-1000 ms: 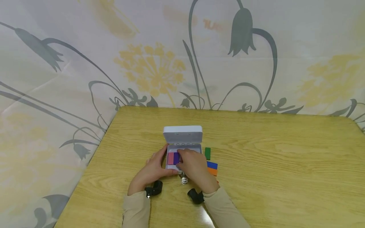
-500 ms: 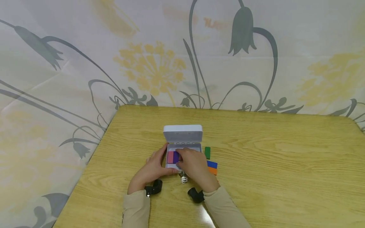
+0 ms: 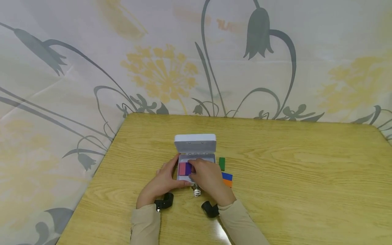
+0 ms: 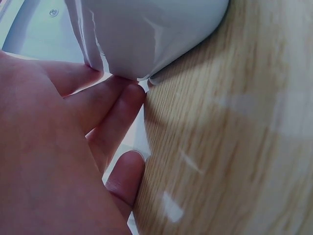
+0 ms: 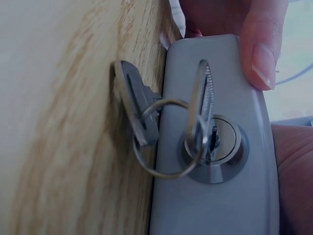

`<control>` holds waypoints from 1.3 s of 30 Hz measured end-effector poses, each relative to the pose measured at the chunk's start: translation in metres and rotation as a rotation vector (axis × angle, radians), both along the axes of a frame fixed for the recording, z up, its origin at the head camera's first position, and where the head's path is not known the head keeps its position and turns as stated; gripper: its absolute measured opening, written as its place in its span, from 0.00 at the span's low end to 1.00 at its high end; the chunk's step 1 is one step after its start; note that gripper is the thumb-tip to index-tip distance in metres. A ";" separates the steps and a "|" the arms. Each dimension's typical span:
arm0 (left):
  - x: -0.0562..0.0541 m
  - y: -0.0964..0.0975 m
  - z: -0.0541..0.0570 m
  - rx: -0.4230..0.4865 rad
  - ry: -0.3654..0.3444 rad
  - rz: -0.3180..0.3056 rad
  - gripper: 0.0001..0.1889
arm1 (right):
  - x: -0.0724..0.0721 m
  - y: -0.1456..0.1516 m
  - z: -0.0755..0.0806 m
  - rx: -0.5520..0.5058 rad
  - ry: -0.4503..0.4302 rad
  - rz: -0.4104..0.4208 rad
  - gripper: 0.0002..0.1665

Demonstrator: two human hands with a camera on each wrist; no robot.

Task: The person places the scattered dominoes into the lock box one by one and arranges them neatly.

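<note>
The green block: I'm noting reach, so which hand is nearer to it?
Right. The right hand, over the white box, is just left of the green block; the left hand is farther off, at the box's left side.

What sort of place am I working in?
Probably an indoor tabletop workspace, perhaps staged: a yellowish wood-grain table, a pale flower-printed backdrop behind it, and an open white hinged box on top.
</note>
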State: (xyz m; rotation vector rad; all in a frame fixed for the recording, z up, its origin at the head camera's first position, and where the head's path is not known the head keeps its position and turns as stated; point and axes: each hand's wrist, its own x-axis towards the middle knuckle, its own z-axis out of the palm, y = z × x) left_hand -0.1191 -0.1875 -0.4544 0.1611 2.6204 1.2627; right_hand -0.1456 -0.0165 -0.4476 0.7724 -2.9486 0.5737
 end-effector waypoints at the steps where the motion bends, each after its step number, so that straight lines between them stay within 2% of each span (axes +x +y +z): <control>1: 0.000 0.000 0.000 -0.002 -0.001 -0.001 0.56 | 0.000 0.000 0.000 -0.001 0.001 -0.001 0.21; 8: 0.000 0.000 0.000 0.009 -0.014 -0.004 0.55 | 0.000 0.002 0.000 -0.011 0.002 0.008 0.21; 14: 0.000 0.000 -0.001 0.009 -0.011 -0.011 0.55 | -0.002 0.007 0.001 -0.033 -0.032 0.060 0.22; 22: 0.000 -0.001 -0.003 -0.006 -0.026 -0.006 0.55 | -0.010 0.020 0.007 -0.187 -0.179 0.172 0.22; 25: -0.001 -0.001 -0.002 -0.011 -0.022 -0.001 0.56 | -0.014 0.025 0.011 -0.243 -0.184 0.166 0.21; 29: -0.001 0.000 -0.001 -0.016 -0.029 0.010 0.56 | -0.018 0.032 0.015 -0.307 -0.175 0.103 0.19; 33: -0.001 0.000 -0.001 -0.013 -0.030 0.013 0.57 | -0.021 0.040 0.017 -0.372 -0.219 0.064 0.19; 39: -0.001 0.001 -0.001 -0.008 -0.029 0.013 0.56 | -0.023 0.052 0.021 -0.378 -0.263 0.043 0.16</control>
